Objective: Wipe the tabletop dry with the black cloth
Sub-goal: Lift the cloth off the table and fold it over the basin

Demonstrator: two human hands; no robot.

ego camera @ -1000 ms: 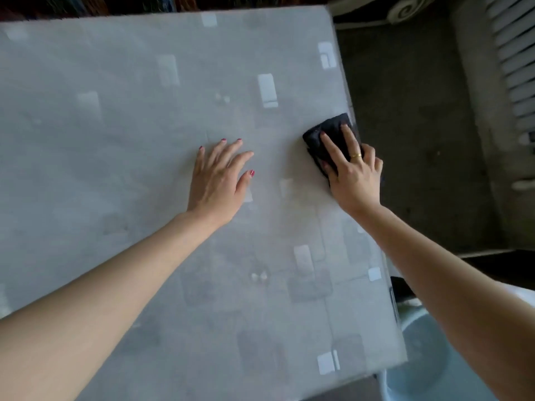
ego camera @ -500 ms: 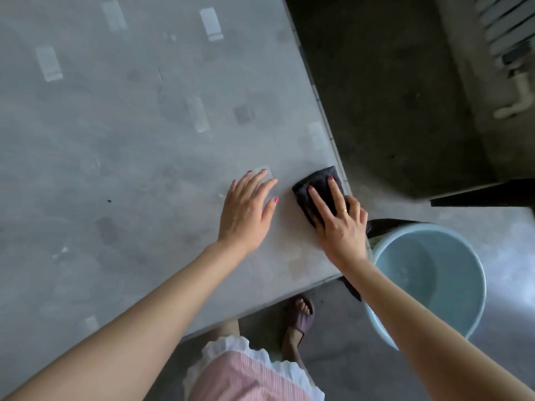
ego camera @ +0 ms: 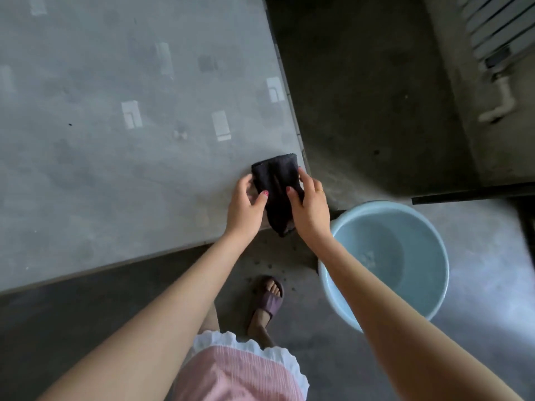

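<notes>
Both the left hand (ego camera: 246, 204) and right hand (ego camera: 308, 202) pinch the folded black terry cloth (ego camera: 275, 183) at the grey patterned tabletop (ego camera: 115, 157) corner; refold to a dry face, I judge, before pressing flat.

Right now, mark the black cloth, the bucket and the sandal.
black cloth (ego camera: 276, 180), head view: upper middle of the fabric, between the hands.
bucket (ego camera: 443, 264), head view: right side of its pale blue rim.
sandal (ego camera: 269, 303), head view: the strap over the foot.

tabletop (ego camera: 115, 169) bare and open leftward, bucket (ego camera: 385, 264) on floor just beside table corner
</notes>
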